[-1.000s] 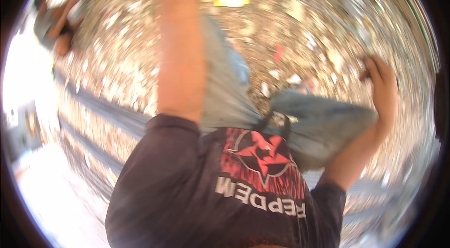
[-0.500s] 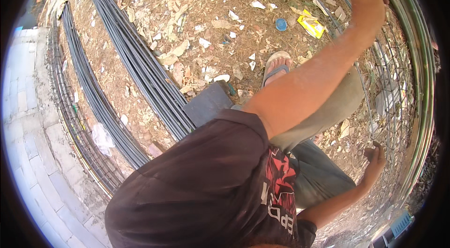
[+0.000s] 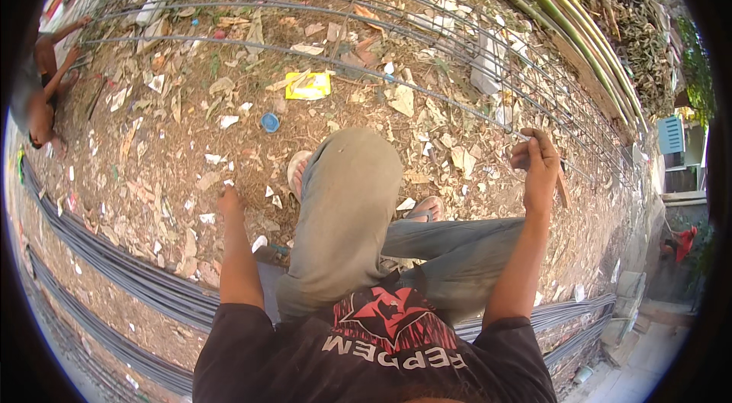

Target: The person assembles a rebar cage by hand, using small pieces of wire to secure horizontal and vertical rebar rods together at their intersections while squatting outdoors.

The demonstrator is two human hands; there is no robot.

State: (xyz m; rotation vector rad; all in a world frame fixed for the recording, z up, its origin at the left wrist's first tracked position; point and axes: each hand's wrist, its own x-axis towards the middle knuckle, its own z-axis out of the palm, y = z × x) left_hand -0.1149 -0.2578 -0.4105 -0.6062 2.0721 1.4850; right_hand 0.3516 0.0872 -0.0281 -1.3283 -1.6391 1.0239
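My right hand (image 3: 539, 163) is beside the lower bar of a long steel rebar cage (image 3: 412, 86), its fingers curled round something small that I cannot make out. My left hand (image 3: 229, 201) hangs low over the leafy ground, left of my bent knee (image 3: 351, 163); its fingers are too indistinct to tell open from closed. A short brown strip (image 3: 563, 188) shows behind my right wrist. A small blue round object (image 3: 268, 122) and a yellow packet (image 3: 307, 85) lie on the litter between me and the cage.
Another person (image 3: 42, 98) crouches at the far left, a hand near the cage's end. Bundles of steel bars (image 3: 130, 273) run behind me. Green bamboo poles (image 3: 579, 29) lie beyond the cage. A blue plastic item (image 3: 671, 134) and a concrete edge (image 3: 644, 235) are at the right.
My left arm has come down from its reach toward the cage to low at the left. My view has swung round, so the other person shows again. My right hand now appears higher, beside the bars.
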